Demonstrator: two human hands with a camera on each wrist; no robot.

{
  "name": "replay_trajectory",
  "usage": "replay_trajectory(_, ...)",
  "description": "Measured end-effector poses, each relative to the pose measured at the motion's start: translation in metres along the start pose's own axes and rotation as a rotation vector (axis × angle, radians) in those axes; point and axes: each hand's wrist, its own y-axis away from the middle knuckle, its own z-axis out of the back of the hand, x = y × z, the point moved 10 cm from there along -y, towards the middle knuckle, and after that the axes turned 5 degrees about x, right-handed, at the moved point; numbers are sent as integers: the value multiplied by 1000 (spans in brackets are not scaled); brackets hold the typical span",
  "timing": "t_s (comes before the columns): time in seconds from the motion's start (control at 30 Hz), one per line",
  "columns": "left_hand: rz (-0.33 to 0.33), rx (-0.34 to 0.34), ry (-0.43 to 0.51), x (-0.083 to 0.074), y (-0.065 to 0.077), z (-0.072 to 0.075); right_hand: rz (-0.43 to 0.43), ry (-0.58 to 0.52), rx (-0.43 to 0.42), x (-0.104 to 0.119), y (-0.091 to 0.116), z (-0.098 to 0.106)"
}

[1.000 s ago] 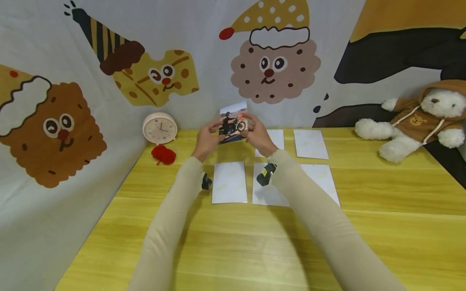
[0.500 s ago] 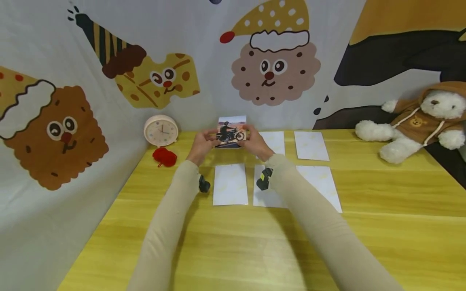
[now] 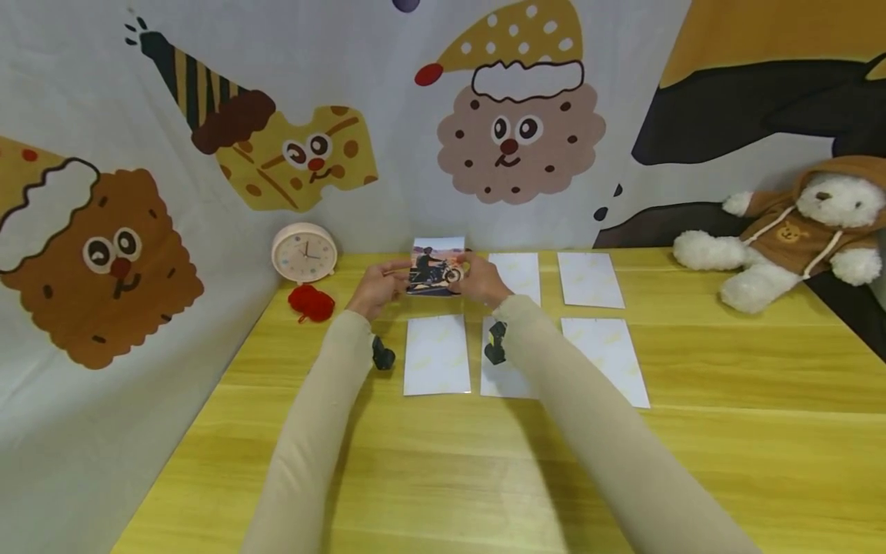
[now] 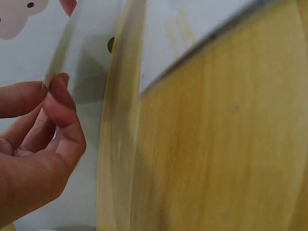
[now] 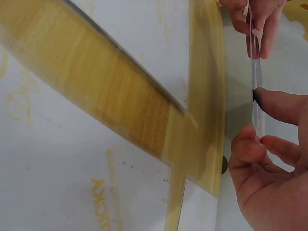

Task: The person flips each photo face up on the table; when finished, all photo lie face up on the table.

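A photo print (image 3: 436,267) of a rider on a motorcycle is held picture side toward me at the back of the table. My left hand (image 3: 378,288) pinches its left edge, and in the left wrist view thumb and fingers (image 4: 60,106) meet on the print's corner. On the opposite edge, my right hand (image 3: 484,281) pinches it between thumb and fingers; the right wrist view has the print (image 5: 256,72) edge-on. Below the hands lies a white sheet (image 3: 438,355), blank but for faint yellow marks. Another white sheet (image 3: 508,381) is partly covered by the right forearm.
More white sheets lie at the back (image 3: 591,279) and at the right (image 3: 612,358) of the wooden table (image 3: 443,477). A round clock (image 3: 304,254) and a red fluffy thing (image 3: 311,303) stand at the back left. A plush bear (image 3: 796,231) sits back right, before a printed cloth backdrop.
Both hands have lowered the photo print toward the table's back edge, and its earlier tilt has levelled out. The sheets have stayed where they were.
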Motion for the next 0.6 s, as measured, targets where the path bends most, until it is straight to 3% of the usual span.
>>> replay_trajectory(0.6,38,-75,-105,7,-5,6,-20,164,-1,-9,-9,-1)
